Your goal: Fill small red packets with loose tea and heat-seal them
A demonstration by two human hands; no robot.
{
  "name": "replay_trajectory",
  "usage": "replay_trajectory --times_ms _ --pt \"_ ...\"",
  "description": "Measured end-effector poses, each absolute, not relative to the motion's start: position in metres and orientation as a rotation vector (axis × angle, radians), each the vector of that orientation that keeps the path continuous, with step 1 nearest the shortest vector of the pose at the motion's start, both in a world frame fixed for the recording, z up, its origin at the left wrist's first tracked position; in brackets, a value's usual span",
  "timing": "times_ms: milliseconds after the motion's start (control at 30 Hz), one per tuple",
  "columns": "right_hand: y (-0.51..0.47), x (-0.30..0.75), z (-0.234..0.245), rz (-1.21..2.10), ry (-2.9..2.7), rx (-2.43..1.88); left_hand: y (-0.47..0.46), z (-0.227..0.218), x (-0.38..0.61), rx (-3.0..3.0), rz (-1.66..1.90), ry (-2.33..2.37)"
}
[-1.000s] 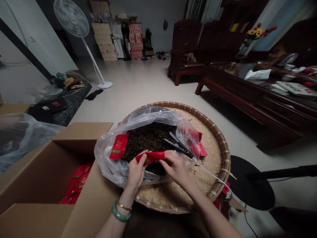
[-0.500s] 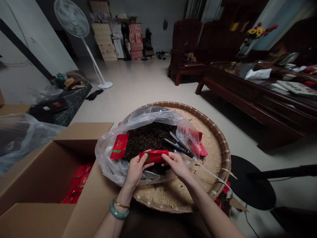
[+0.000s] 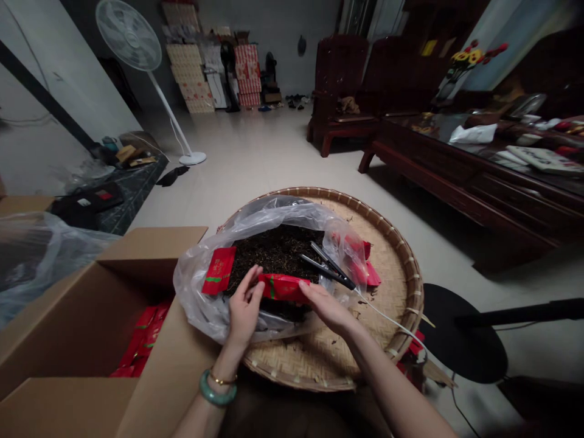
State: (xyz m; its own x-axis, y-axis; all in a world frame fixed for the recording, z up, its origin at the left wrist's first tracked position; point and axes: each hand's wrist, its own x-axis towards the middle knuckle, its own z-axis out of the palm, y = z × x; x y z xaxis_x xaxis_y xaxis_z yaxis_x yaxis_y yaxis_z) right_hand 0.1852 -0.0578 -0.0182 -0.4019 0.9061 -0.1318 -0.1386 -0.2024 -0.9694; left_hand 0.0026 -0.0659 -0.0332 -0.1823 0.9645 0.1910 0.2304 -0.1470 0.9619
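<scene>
A small red packet (image 3: 285,288) with a green band is held level above dark loose tea leaves (image 3: 274,246) in a clear plastic bag (image 3: 194,304). My right hand (image 3: 326,304) pinches its right end. My left hand (image 3: 244,307) is at the packet's left end, fingers stretched and apart; whether its thumb touches the packet I cannot tell. Another red packet (image 3: 219,271) lies flat on the bag's left side. Just beyond my right hand, a black flat iron (image 3: 329,267) with its jaws apart rests over the bag's right edge. Beneath it all is a round woven bamboo tray (image 3: 387,261).
At left stands an open cardboard box (image 3: 155,249) containing red packets (image 3: 143,337). More red packets (image 3: 369,267) lie right of the bag. A white cord (image 3: 392,319) crosses the tray rim. Beyond are a white fan (image 3: 171,115), a dark wooden table (image 3: 438,158) and a black round base (image 3: 469,340).
My left hand has loosened from the packet's left end, its fingers straightening upward. The packet has tipped so more of its printed face shows. My right hand keeps its end.
</scene>
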Motion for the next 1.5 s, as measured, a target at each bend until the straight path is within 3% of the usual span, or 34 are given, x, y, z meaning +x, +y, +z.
replay_trajectory --times_ms 133,233,467,567,700,900,1500 --pt "-0.056 0.175 -0.016 1.642 -1.363 -0.959 -0.071 -0.032 0.003 2.345 1.167 1.456" --pt "-0.057 0.165 -0.013 1.604 -1.483 -0.962 -0.07 -0.034 0.004 2.543 1.015 1.35" --pt "-0.046 0.175 0.005 1.647 -1.458 -0.872 -0.06 -0.036 -0.006 2.383 1.251 1.443" --pt "-0.035 0.187 -0.003 1.437 -1.431 -0.998 -0.057 -0.034 -0.012 2.18 1.345 1.601" --pt "-0.026 0.188 -0.028 0.969 -2.026 -1.177 -0.053 -0.034 -0.019 1.968 1.394 1.697" --pt "-0.014 0.164 -0.033 0.76 -2.657 -1.168 -0.053 -0.04 -0.021 1.851 1.47 1.649" --pt "0.004 0.146 -0.035 0.455 -2.876 -1.054 -0.054 -0.042 -0.024 1.782 1.449 1.651"
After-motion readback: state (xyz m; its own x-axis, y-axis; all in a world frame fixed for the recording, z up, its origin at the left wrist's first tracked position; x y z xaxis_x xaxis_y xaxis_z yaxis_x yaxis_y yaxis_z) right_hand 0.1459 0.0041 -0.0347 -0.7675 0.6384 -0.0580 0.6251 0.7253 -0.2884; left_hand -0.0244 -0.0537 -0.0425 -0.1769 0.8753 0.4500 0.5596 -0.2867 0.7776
